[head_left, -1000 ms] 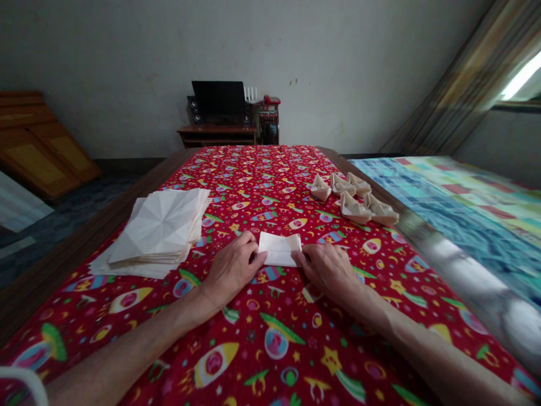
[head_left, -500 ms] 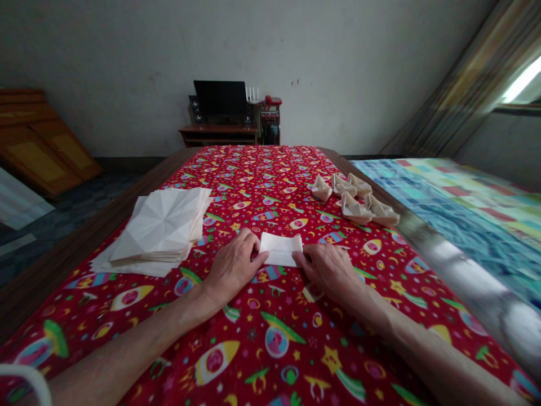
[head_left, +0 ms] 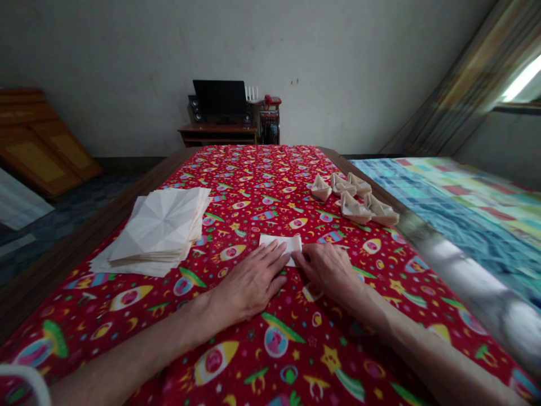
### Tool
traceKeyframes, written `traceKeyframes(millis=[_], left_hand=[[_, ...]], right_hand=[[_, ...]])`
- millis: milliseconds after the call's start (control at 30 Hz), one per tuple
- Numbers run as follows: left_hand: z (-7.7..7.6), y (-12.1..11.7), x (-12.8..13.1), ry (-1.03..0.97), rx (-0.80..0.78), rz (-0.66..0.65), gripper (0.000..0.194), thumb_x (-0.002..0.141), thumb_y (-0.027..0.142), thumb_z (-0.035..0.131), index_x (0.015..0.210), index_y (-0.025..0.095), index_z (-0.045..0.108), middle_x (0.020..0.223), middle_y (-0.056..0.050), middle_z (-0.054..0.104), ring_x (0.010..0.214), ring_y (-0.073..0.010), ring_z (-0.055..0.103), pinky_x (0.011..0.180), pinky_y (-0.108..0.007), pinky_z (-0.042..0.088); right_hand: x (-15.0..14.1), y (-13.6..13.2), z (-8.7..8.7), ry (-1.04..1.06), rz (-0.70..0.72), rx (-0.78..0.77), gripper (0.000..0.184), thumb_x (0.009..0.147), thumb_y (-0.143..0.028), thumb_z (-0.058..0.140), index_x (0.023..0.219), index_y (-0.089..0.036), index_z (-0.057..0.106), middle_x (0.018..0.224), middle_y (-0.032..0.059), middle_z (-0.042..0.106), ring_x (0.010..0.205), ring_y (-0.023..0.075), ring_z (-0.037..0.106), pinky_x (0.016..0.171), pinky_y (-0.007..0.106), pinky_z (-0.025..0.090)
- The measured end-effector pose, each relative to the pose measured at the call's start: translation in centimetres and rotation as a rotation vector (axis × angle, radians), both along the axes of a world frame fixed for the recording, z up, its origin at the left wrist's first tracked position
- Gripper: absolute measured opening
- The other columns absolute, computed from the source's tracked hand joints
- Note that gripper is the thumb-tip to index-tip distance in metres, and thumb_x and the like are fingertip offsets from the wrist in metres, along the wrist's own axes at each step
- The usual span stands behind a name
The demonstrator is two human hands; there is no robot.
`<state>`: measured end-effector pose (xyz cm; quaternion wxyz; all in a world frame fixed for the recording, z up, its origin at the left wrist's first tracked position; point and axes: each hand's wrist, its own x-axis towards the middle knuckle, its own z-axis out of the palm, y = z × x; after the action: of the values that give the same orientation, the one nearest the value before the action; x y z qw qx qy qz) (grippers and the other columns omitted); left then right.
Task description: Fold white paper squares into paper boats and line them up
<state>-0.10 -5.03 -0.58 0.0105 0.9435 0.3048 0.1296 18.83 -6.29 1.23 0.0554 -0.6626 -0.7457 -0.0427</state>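
A small folded piece of white paper (head_left: pixel 294 243) lies flat on the red patterned cloth (head_left: pixel 270 214) in front of me. My left hand (head_left: pixel 258 277) rests over its left and middle part, fingers stretched out flat on the paper. At the paper's right end, my right hand (head_left: pixel 327 266) pinches the edge between thumb and curled fingers. The lower left part of the paper is hidden beneath my left fingers.
To the left lies a stack of creased paper sheets (head_left: pixel 156 225). Several folded paper boats (head_left: pixel 355 208) stand at the right edge of the table. Beyond that edge is a bed (head_left: pixel 456 208). A monitor (head_left: pixel 220 98) stands by the far wall.
My left hand has let go of the paper's left edge, moved right and flattened out over the paper. My right hand has stayed at the right end.
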Motion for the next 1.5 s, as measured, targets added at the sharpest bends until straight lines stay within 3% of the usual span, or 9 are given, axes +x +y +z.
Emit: traceKeyframes(millis=[133, 233, 333, 433, 600, 933, 1100, 1300, 1500], left_hand=[[0.2, -0.4, -0.2, 0.047, -0.017, 0.0, 0.047, 0.096, 0.035, 0.036, 0.138, 0.014, 0.036, 0.148, -0.012, 0.032, 0.139, -0.025, 0.023, 0.112, -0.042, 0.027], [0.3, -0.3, -0.3, 0.042, -0.025, -0.01, 0.047, 0.096, 0.036, 0.035, 0.137, 0.014, 0.037, 0.148, -0.012, 0.033, 0.139, -0.025, 0.025, 0.111, -0.043, 0.028], [0.3, -0.3, -0.2, 0.035, -0.034, -0.022, 0.045, 0.096, 0.034, 0.037, 0.136, 0.015, 0.038, 0.147, -0.012, 0.035, 0.138, -0.024, 0.026, 0.111, -0.042, 0.029], [0.3, -0.4, -0.1, 0.04, -0.024, -0.009, 0.047, 0.096, 0.033, 0.037, 0.138, 0.013, 0.036, 0.147, -0.013, 0.035, 0.138, -0.0227, 0.026, 0.111, -0.04, 0.03], [0.1, -0.3, -0.3, 0.07, -0.026, 0.003, 0.05, 0.097, 0.037, 0.032, 0.139, 0.012, 0.035, 0.147, -0.012, 0.034, 0.139, -0.0231, 0.024, 0.112, -0.039, 0.026], [0.6, 1.2, -2.1, 0.111, -0.03, 0.095, 0.042, 0.098, 0.043, 0.027, 0.139, 0.039, 0.034, 0.152, -0.004, 0.025, 0.139, -0.0262, 0.023, 0.11, -0.046, 0.025], [0.9, 0.8, -3.0, 0.127, -0.031, 0.116, 0.041, 0.098, 0.043, 0.028, 0.137, 0.038, 0.037, 0.151, -0.004, 0.028, 0.139, -0.0244, 0.025, 0.11, -0.046, 0.024], [0.6, 0.8, -2.9, 0.069, 0.032, 0.002, 0.039, 0.098, 0.036, 0.034, 0.135, 0.028, 0.043, 0.143, -0.001, 0.043, 0.136, -0.0195, 0.032, 0.112, -0.044, 0.02], [0.6, 0.6, -5.0, 0.052, 0.053, -0.009, 0.037, 0.097, 0.036, 0.038, 0.132, 0.032, 0.046, 0.139, 0.0, 0.048, 0.131, -0.0177, 0.04, 0.11, -0.041, 0.026]], right_hand=[[0.4, -0.3, -0.1, -0.033, 0.019, 0.08, 0.031, 0.091, -0.038, 0.045, 0.074, -0.02, 0.064, 0.066, 0.0053, 0.066, 0.057, 0.0168, 0.057, 0.047, 0.027, 0.023], [0.3, -1.3, -0.1, -0.035, 0.181, 0.219, 0.019, 0.09, -0.024, 0.046, 0.084, -0.019, 0.064, 0.081, 0.007, 0.068, 0.071, 0.0191, 0.06, 0.053, 0.027, 0.036], [-0.3, -2.5, -0.4, 0.028, 0.465, 0.279, 0.027, 0.092, -0.018, 0.04, 0.108, -0.015, 0.062, 0.115, 0.0113, 0.064, 0.103, 0.0226, 0.058, 0.082, 0.034, 0.048], [-0.5, -3.2, -1.0, 0.073, 0.585, 0.221, 0.047, 0.094, -0.031, 0.039, 0.135, -0.007, 0.043, 0.141, 0.0156, 0.043, 0.131, 0.0259, 0.038, 0.103, 0.043, 0.039], [0.6, -3.0, -2.1, 0.066, 0.596, 0.092, 0.066, 0.095, -0.047, 0.033, 0.145, -0.004, 0.023, 0.149, 0.0171, 0.025, 0.139, 0.0251, 0.02, 0.109, 0.045, 0.033], [2.6, -2.1, -2.9, -0.002, 0.487, 0.118, 0.064, 0.096, -0.047, 0.031, 0.143, -0.004, 0.03, 0.147, 0.0183, 0.03, 0.138, 0.0245, 0.023, 0.112, 0.042, 0.027], [2.6, -2.2, -2.3, -0.026, 0.451, 0.115, 0.062, 0.095, -0.048, 0.032, 0.14, -0.005, 0.037, 0.146, 0.0173, 0.032, 0.137, 0.0259, 0.026, 0.111, 0.044, 0.029], [1.1, -3.7, -1.2, 0.012, 0.583, 0.095, 0.063, 0.093, -0.05, 0.037, 0.14, -0.008, 0.036, 0.145, 0.0157, 0.034, 0.136, 0.0281, 0.027, 0.11, 0.05, 0.029], [2.2, -4.0, -0.9, 0.022, 0.581, 0.091, 0.055, 0.095, -0.042, 0.04, 0.139, -0.009, 0.04, 0.143, 0.0149, 0.039, 0.134, 0.0259, 0.033, 0.11, 0.049, 0.031]])
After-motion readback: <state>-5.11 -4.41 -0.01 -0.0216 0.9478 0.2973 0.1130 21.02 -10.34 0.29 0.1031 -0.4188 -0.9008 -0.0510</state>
